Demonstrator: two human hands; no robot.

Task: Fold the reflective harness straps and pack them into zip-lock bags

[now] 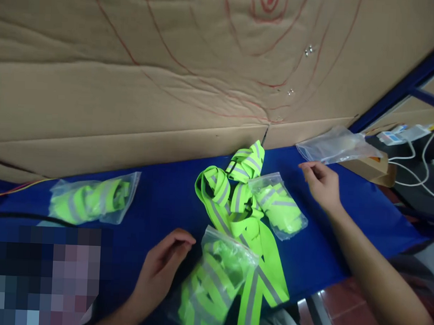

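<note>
The left hand [164,265] and right hand [322,186] are bare, with slender fingers and thumbs. Behind the fingers, both wrists and the visible forearms are bare too. Creased pale grey cloth [280,324] shows below and between the two hands' fingers; whether it is worn is unclear.

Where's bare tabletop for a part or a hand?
Blue table between the far-left bag and the coiled green straps, beyond the left hand. Also right of the right forearm, nearside of the cardboard box. Narrower: between the right bag and that forearm. Crowded: the middle, straps against the right and front bags.
</note>
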